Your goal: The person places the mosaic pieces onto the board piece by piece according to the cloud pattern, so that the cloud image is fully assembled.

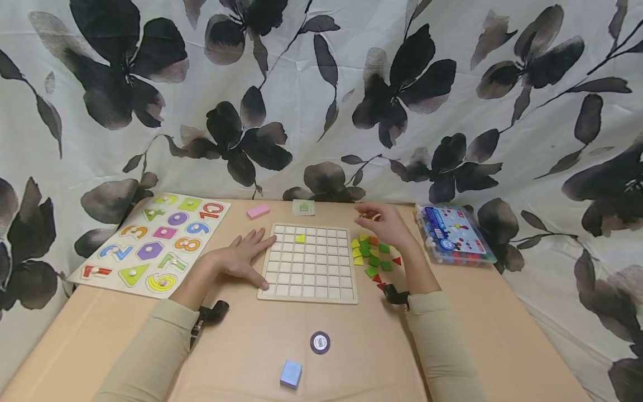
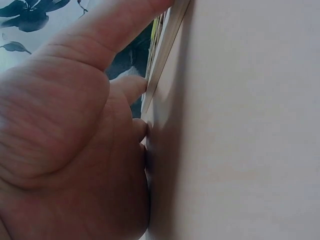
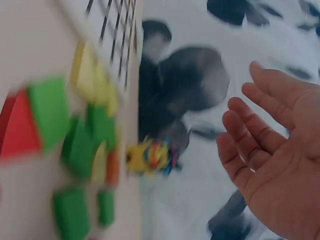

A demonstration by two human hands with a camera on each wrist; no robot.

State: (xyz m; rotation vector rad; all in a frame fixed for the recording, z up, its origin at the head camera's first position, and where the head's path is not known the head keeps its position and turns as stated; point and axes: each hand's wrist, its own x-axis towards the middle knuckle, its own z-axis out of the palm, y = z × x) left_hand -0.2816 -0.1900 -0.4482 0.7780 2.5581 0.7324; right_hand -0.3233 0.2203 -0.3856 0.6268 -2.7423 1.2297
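A wooden grid board [image 1: 307, 282] lies in the middle of the table, with one yellow tile [image 1: 300, 238] in a cell of its second row. My left hand [image 1: 245, 257] lies flat on the table, fingers straight, touching the board's left edge [image 2: 165, 55]. To the right of the board is a loose pile of green, yellow, orange and red tiles [image 1: 372, 258]. My right hand [image 1: 383, 224] hovers above the far end of that pile, and in the right wrist view its fingers [image 3: 250, 150] are relaxed with nothing in them. The tiles [image 3: 47, 115] look blurred there.
A number puzzle board [image 1: 150, 243] lies at the left. At the table's back are a pink block [image 1: 258, 211] and a small card [image 1: 303, 207]. A clear plastic box [image 1: 454, 234] stands at the right. Near me lie a round token [image 1: 320, 342] and a blue block [image 1: 291, 373].
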